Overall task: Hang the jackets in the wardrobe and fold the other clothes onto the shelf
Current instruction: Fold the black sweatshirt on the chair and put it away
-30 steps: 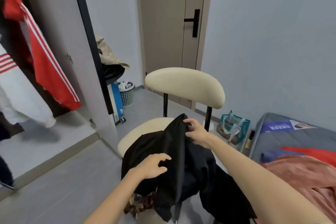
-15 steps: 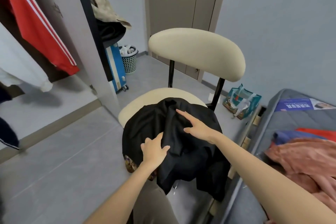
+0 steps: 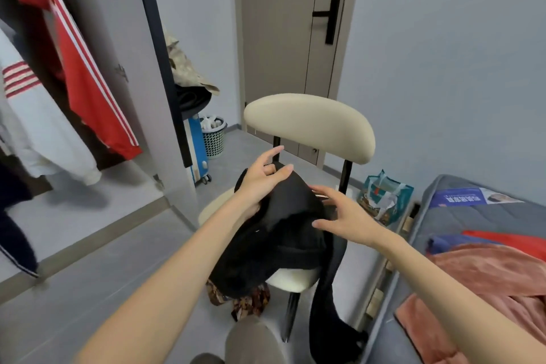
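The task looked partly done. In the upper left of the frame, a red jacket [image 3: 88,83] with white stripes and a white jacket [image 3: 38,133] already hung inside the open wardrobe [image 3: 124,47], with a dark garment [image 3: 11,230] at the far left edge below them. No shelf with folded clothes was in view, so the folding half could not be judged.

The piece in hand was a black garment [image 3: 280,245], heaped on the seat of the cream chair [image 3: 310,127] at centre frame, with one long end trailing down to the floor at lower right. The left hand [image 3: 260,183] was at the garment's raised top, index finger and thumb stretched out and the other fingers curled. Motion blur made it unclear whether those fingers pinched the cloth. The right hand [image 3: 345,216] was spread wide, fingers straight and holding nothing, just at the garment's right side.

Plenty seemed left. A brown patterned piece [image 3: 242,298] hung out from under the black one at the front of the seat. On the bed [image 3: 461,216], at the right of the frame, lay a pink cloth [image 3: 487,275], a red cloth [image 3: 502,239] and a blue cloth [image 3: 443,242], all unfolded. The black garment had yet to be either hung or folded.
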`<action>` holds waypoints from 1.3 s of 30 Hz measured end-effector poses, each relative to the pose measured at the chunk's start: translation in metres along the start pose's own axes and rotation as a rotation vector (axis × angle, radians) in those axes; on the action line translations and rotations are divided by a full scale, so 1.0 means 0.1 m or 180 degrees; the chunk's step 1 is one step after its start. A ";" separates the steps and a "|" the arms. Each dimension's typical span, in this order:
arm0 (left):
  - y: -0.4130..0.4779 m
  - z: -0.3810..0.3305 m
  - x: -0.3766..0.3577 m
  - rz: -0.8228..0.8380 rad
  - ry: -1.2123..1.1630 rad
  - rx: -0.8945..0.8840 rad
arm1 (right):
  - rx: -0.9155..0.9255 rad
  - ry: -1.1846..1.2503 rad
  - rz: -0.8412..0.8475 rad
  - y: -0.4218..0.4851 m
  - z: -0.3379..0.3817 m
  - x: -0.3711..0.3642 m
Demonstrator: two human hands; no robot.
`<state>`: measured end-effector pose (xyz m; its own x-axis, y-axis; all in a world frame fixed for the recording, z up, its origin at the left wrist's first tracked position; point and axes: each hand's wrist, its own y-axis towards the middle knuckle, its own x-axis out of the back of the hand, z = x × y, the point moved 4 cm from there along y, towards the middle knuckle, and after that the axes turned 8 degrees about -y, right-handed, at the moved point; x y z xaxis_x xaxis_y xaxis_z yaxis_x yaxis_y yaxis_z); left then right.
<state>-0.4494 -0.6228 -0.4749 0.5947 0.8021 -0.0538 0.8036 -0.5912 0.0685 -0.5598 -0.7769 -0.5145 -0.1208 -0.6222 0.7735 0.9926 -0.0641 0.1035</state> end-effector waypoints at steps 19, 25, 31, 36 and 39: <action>-1.00 -1.60 0.27 -0.0263 0.1861 -0.2217 | 0.0461 0.0147 -0.2573 0.00 1.66 1.16; -1.10 -2.13 0.49 -0.1386 0.3397 -0.2700 | 0.1152 -0.0525 -0.1094 -0.04 1.88 1.19; -1.15 -2.49 0.53 -0.1413 0.4624 -0.2952 | 0.0893 -0.1484 -0.1555 -0.19 1.61 1.04; -1.21 -2.57 0.63 -0.1770 0.4679 -0.2878 | 0.0110 -0.1648 -0.1524 -0.14 1.45 0.88; -1.22 -2.59 0.79 -0.2062 0.4606 -0.2693 | -0.0037 -0.1613 -0.1497 -0.14 1.38 0.99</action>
<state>-0.5067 -0.4651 -0.2293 -0.6406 0.5684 0.5164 0.3718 -0.3588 0.8562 -0.5874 -0.7300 -0.3528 -0.5278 -0.0850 0.8451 0.8327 -0.2480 0.4951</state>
